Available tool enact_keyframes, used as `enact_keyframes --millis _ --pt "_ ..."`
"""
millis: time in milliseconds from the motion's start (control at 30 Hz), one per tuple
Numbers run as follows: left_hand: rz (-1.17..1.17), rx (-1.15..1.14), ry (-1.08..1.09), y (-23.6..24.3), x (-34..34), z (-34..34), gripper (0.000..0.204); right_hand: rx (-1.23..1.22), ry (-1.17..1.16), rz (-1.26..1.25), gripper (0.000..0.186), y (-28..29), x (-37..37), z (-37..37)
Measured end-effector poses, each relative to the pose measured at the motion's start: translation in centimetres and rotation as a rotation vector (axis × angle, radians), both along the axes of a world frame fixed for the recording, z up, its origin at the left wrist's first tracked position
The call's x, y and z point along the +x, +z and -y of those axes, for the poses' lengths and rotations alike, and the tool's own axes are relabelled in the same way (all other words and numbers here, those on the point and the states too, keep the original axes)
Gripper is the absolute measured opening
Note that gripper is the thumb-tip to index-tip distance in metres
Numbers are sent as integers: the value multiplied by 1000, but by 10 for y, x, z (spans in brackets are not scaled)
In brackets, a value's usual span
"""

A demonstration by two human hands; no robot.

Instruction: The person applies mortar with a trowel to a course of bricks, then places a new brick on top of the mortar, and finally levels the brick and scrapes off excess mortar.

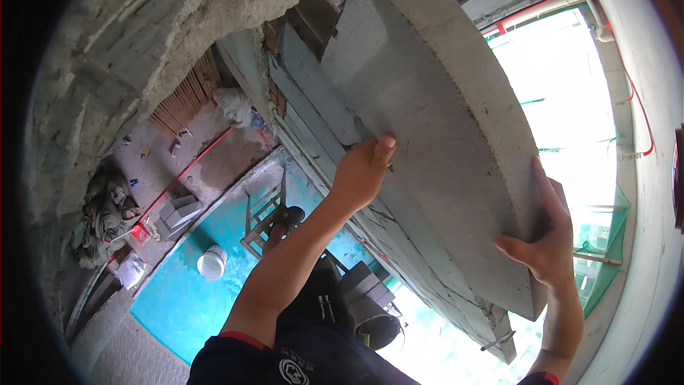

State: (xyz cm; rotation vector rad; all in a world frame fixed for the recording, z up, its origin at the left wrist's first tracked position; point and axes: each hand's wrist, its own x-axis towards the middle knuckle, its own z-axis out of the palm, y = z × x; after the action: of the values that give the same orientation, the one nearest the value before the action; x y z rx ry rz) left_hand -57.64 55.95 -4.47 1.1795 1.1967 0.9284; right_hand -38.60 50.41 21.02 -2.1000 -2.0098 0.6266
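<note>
A large grey concrete block [434, 128] with a flat face and a rough, paler edge fills the upper middle, set tilted along the wall [427, 264] of similar grey blocks. My left hand [365, 171] is closed at the block's lower left edge, its thumb resting on the face and its other fingers mostly hidden. At the block's right end, my right hand [545, 232] grips around the edge, thumb on the near face and fingers on the far side. A thin metal piece [497, 341] sticks out near the wall's lower end.
Rough concrete [92, 78] arches overhead and along the left. Below are a metal stand [258, 217] by my foot, a white bucket [211, 262] on a blue surface [178, 299], and grey blocks [178, 212]. Green netting [605, 257] hangs at the bright opening on the right.
</note>
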Motion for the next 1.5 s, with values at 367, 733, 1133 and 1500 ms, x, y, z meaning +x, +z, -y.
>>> enact_keyframes --millis 367,733,1133,1500 --pt "-5 -33 1 18 2 -6 74 86 0 60 107 0 1 -4" --pt "-415 297 357 17 -32 -28 67 147 -62 -35 107 -17 -24 -34" --pt "-442 489 313 9 -15 -34 120 132 -15 -66 116 -24 -31 -45" --pt "-283 573 398 -4 11 -15 104 148 149 79 111 -11 6 -32"
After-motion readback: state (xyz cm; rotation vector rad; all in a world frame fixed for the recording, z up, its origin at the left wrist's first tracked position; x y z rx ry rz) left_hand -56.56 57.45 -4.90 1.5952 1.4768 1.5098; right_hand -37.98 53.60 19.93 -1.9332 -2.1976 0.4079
